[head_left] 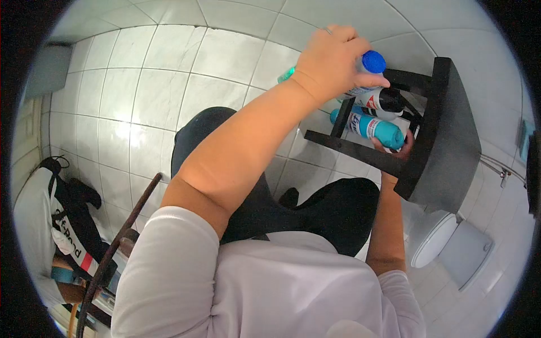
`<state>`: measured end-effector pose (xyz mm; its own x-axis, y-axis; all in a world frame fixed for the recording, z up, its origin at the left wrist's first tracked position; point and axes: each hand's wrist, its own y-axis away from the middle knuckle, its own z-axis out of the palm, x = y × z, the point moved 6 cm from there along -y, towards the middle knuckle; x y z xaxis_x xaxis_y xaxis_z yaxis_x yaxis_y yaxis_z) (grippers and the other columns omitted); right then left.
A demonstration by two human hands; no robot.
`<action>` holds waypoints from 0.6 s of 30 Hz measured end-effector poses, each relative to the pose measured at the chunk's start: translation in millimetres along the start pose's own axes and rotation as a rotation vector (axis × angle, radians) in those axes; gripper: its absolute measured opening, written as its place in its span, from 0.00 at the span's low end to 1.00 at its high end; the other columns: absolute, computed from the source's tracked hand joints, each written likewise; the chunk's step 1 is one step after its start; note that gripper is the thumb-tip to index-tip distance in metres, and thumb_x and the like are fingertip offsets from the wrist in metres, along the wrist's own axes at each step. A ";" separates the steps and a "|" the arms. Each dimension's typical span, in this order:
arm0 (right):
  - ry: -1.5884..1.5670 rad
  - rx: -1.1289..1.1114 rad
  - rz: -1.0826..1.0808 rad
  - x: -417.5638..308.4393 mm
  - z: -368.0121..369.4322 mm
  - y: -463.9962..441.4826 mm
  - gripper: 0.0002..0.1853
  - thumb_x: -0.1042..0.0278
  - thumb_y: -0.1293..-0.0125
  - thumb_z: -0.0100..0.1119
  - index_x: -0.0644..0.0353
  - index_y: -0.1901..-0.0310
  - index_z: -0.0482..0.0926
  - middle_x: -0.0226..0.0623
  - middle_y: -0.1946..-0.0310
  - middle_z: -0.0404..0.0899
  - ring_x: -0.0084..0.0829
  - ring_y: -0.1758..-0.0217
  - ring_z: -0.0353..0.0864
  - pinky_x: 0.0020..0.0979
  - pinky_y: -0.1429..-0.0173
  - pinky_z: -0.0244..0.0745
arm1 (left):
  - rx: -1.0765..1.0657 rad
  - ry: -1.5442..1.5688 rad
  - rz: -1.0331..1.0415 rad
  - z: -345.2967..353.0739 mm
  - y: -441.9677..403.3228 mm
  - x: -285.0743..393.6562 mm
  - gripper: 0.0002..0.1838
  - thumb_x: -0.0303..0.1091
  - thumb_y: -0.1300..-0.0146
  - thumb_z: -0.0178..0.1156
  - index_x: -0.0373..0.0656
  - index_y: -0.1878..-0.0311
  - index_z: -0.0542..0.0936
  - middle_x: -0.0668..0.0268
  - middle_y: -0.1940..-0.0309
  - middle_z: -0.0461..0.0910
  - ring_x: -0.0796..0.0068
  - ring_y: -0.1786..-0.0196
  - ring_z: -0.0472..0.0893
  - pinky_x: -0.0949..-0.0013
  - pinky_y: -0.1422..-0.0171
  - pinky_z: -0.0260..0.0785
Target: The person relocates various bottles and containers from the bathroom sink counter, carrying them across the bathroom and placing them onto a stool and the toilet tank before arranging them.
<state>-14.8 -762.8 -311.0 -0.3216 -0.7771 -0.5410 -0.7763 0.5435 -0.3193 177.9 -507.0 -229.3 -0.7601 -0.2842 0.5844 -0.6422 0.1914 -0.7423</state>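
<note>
My left hand [338, 59] reaches across to the upper right and is closed around a bottle with a blue cap [373, 62]; most of its body is hidden by my fingers. Below it lies a black-and-white bottle [380, 101] with a red mark on its label. A teal bottle [375, 128] lies tilted beneath that one. Fingers of my right hand [407, 145] curl around the teal bottle's near end, partly hidden by the frame of a black rack [366, 152]. A green tip [286, 74] of something shows behind my left wrist.
The rack's broad dark panel [451, 141] stands at the right, near a tiled wall. A white toilet [434, 239] is at the lower right. At the left are a brown rod [121, 236] and black-and-white fabric [73, 236] with lettering. White tiles [169, 50] cover the floor.
</note>
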 end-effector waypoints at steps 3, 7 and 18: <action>-0.162 -0.191 0.146 -5.5 9.5 2.0 0.44 0.62 0.62 0.74 0.53 0.43 0.57 0.45 0.48 0.63 0.41 0.47 0.67 0.38 0.48 0.71 | 0.005 -0.035 0.013 -1.2 1.3 -5.1 0.26 0.58 0.67 0.68 0.44 0.75 0.78 0.66 0.77 0.71 0.65 0.72 0.73 0.67 0.67 0.67; -0.193 -0.236 -0.132 15.4 18.7 -7.9 0.43 0.66 0.62 0.74 0.51 0.43 0.57 0.45 0.49 0.63 0.40 0.47 0.68 0.38 0.47 0.69 | 0.007 -0.010 0.008 0.5 2.4 -8.2 0.26 0.58 0.68 0.68 0.44 0.75 0.78 0.67 0.78 0.71 0.66 0.72 0.73 0.68 0.66 0.66; -0.323 -0.100 0.309 43.4 -35.1 -27.0 0.43 0.66 0.61 0.73 0.54 0.43 0.57 0.44 0.50 0.64 0.37 0.47 0.68 0.36 0.45 0.67 | -0.068 0.042 -0.079 6.2 6.3 -12.1 0.27 0.61 0.70 0.66 0.48 0.74 0.79 0.68 0.74 0.72 0.65 0.66 0.73 0.65 0.60 0.62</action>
<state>-26.9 -822.4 -298.6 -0.3733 -0.4355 -0.8191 -0.7239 0.6890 -0.0364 183.6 -508.1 -243.2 -0.7096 -0.2613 0.6543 -0.7042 0.2337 -0.6704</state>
